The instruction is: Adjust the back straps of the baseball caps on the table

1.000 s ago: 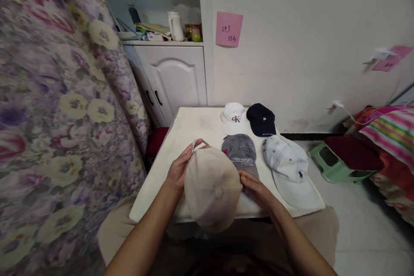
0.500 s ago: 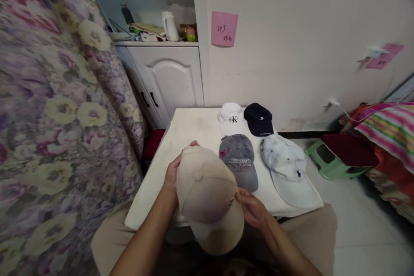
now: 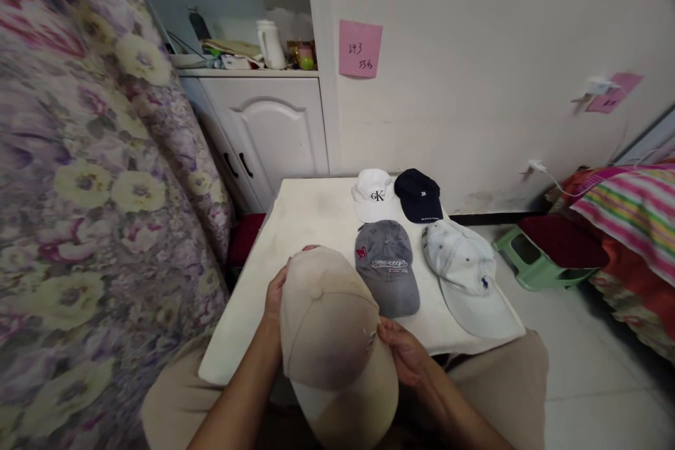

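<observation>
A beige baseball cap is held between both hands over the near edge of the table, its brim pointing down toward me. My left hand grips the cap's back left side, with most of its fingers hidden behind the fabric. At the brim's right side, my right hand pinches the edge near a small emblem. Just beyond lies a grey cap with white lettering. Behind it are a white cap and a navy cap. A pale blue cap rests at the table's right.
The cream-covered table stands against the wall. A floral curtain hangs at the left, beside a white cabinet. To the right are a green stool and a bed with a striped cover.
The beige cap, with both hands on it, has moved slightly down and left, closer to me. The view has shifted a little; the other caps lie as before.
</observation>
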Tool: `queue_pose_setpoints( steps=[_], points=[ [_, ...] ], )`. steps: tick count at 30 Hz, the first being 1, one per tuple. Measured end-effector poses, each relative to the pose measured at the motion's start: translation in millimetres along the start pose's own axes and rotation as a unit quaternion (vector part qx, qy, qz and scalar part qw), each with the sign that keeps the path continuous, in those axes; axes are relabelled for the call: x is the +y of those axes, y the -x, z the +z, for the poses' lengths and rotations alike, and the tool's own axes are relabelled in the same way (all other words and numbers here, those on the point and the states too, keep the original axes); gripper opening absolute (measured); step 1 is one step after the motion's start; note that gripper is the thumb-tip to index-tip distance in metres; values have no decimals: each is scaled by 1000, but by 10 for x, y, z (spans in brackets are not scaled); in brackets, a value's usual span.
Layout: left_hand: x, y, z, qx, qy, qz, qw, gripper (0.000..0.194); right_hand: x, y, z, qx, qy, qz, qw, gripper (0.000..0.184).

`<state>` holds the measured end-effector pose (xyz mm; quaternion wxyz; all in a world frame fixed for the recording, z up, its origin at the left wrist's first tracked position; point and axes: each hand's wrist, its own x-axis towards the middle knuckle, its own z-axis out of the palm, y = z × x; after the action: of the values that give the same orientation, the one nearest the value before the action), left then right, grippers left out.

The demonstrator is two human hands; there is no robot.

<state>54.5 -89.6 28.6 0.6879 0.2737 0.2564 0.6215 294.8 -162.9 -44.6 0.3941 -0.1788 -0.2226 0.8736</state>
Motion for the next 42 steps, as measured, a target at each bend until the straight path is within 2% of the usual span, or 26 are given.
queue_pose_setpoints(
  steps=[6, 10, 13, 18, 21, 26, 30, 34, 38, 42],
  points=[
    [26, 95, -52, 8, 16, -70, 997, 46, -16, 2, 86, 4, -7, -13, 1000, 40],
    [-10, 265, -96, 31, 44, -139, 989, 52, -15, -44, 175, 16, -12, -33, 999, 41],
    [-75, 443, -159, 44, 77, -163, 983, 51, -28, -77, 244, 9, -13, -46, 999, 39],
    [-205, 830, -299, 35, 115, -133, 984, 26, -48, -114, 309, 10, -14, -56, 998, 39],
    [-290, 1026, -267, 46, 100, -122, 987, 15, -39, -153, 327, 21, -12, -60, 998, 41],
    [-345, 1094, -137, 82, 52, -66, 993, 54, -30, -223, 383, 34, -1, -62, 997, 39],
    [-197, 942, -213, 69, 10, -52, 996, 65, 17, -225, 377, 67, 59, -64, 994, 41],
    [41, 624, -301, 53, -26, -16, 998, 74, 140, -194, 242, 77, 155, -33, 984, 50],
    [236, 90, -313, 38, -65, 34, 997, 74, 241, -193, 80, 72, 265, -4, 962, 49],
    [340, -626, -336, 66, -108, 89, 988, 70, 275, -235, 19, 62, 284, 1, 957, 42]
  ],
)
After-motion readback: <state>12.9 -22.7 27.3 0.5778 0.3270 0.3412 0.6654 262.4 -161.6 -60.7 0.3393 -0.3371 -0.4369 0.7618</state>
